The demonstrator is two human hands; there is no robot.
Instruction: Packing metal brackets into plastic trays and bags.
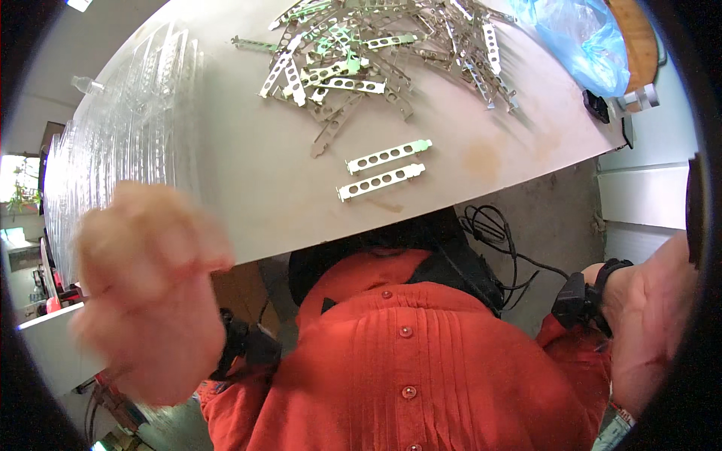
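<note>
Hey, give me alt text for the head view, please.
Two perforated metal brackets lie side by side on a pale table, near a pile of similar ones. A person in red has a blurred left hand and cropped right hand away from them. Clear plastic packaging stands at left, a blue bag at far right.

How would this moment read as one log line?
left hand: blurred, grip unclear | right hand: fingers unseen | two brackets: side by side on table | bracket pile: beyond them
</note>
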